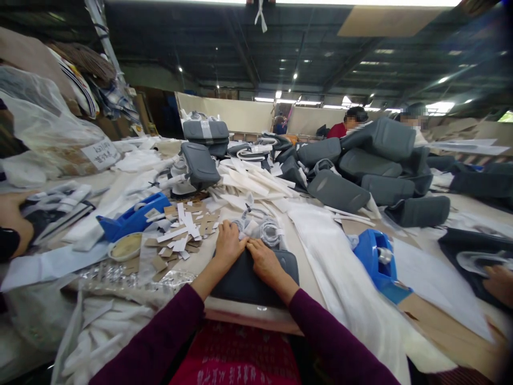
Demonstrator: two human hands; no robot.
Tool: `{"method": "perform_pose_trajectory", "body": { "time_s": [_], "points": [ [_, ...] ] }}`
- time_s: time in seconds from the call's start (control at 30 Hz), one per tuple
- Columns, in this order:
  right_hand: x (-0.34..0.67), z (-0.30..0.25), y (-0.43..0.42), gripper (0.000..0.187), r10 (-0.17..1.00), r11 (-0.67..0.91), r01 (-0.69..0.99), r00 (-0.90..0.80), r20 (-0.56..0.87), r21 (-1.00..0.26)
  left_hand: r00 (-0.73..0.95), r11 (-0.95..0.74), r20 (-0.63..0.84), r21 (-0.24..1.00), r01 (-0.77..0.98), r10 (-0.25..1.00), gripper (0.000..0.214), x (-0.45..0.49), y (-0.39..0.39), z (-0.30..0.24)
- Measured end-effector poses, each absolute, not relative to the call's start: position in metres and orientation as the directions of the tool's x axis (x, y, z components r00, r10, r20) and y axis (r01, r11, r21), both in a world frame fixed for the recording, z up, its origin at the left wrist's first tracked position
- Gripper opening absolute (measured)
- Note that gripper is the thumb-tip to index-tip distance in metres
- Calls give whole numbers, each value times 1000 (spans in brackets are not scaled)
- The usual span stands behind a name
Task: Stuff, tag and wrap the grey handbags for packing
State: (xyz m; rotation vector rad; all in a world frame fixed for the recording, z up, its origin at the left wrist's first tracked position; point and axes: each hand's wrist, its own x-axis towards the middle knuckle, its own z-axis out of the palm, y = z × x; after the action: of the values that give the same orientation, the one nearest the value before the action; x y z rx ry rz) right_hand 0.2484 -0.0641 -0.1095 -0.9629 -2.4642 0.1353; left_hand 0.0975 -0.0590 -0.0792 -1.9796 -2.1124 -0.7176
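A dark grey padded cover (244,280) lies flat on the table edge right in front of me. My left hand (228,245) rests on its far edge with the fingers curled down, pressing or pinching there. My right hand (264,259) lies beside it on the cover's top, fingers bent and touching the left hand. What the fingertips hold, if anything, is hidden. Just beyond the hands lie grey-white cord bundles (266,230).
Blue tape dispensers sit at left (134,216) and right (379,262). Paper and cardboard scraps (180,232) litter the left. Grey cushions (360,171) pile up at the back, with two people behind them. Other people's hands show at far left (14,222) and far right (499,283).
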Motion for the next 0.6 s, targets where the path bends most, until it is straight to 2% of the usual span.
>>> {"method": "perform_pose_trajectory", "body": {
  "time_s": [0.13,0.37,0.5,0.6],
  "points": [
    [246,-115,-61,54,665,741,632,-643,380,-227,-147,102,430,126,987,891,37,110,-50,-77],
    [246,-115,-58,58,659,747,624,-645,387,-231,-137,90,512,117,989,848,24,113,-51,-82],
    [245,-112,-62,51,663,740,637,-638,392,-215,-169,38,573,233,972,802,18,105,-42,-88],
    [244,-111,-65,56,674,726,658,-622,399,-199,-189,-31,572,351,936,798,12,96,-35,-90]
  ]
}}
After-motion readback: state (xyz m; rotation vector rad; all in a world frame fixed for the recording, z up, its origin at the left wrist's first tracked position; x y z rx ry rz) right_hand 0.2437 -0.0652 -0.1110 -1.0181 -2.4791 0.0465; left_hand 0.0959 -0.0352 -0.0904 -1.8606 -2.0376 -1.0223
